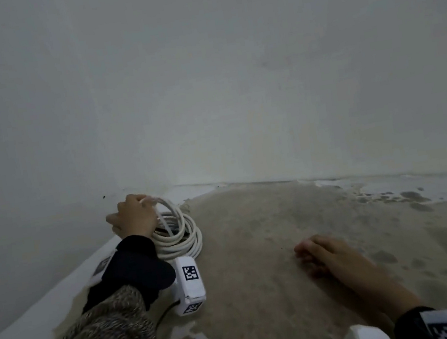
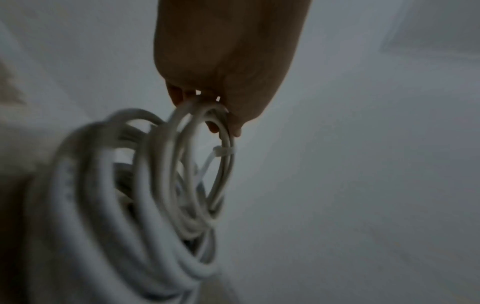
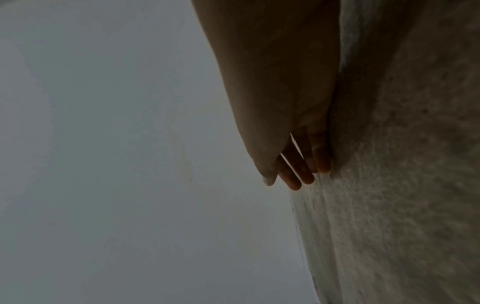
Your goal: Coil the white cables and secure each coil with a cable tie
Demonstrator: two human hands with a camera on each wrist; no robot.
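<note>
The left hand (image 1: 133, 214) grips the top of the tied white cable coil (image 1: 179, 234) near the wall; the right hand (image 1: 330, 255) rests relaxed on the floor (image 1: 282, 218). A loose grip could let loops slip from the cable tie (image 2: 223, 153).

A small white cable coil (image 2: 202, 162), several loops bound by a translucent cable tie (image 2: 224, 153) with its tail hanging inward, is raised upright; beneath it a larger, thicker white coil (image 1: 182, 240) lies flat near the wall corner.
</note>
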